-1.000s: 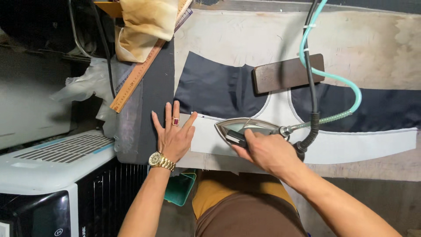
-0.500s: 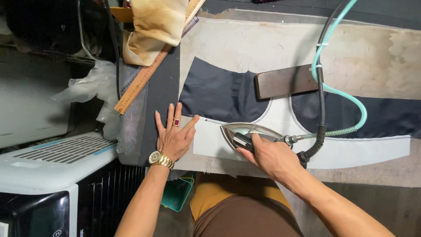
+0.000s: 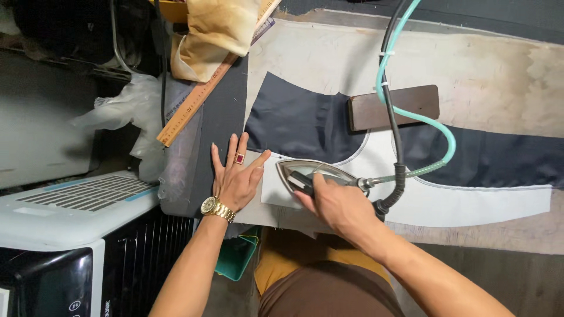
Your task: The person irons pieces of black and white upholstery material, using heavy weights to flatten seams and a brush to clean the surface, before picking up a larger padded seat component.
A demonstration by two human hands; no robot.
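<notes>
My right hand (image 3: 338,205) grips the handle of a metal steam iron (image 3: 311,171) that rests flat on a white fabric piece (image 3: 470,205). A black cable and a teal hose (image 3: 411,114) run from the iron's rear toward the far side. My left hand (image 3: 236,176), with a red-stone ring and a gold watch, lies flat with fingers spread on the left end of the white piece, just left of the iron's tip. A dark navy fabric piece (image 3: 294,120) lies under and beyond the white one.
A dark brown rectangular block (image 3: 393,107) sits on the navy fabric. A wooden ruler (image 3: 200,100) and a folded yellowish cloth (image 3: 214,35) lie at the table's left edge. A white appliance (image 3: 64,205) stands at lower left, a teal bin (image 3: 238,258) below the table.
The iron and my right hand have slid a little left along the white piece, closer to my left hand. My left hand stays pressed flat.
</notes>
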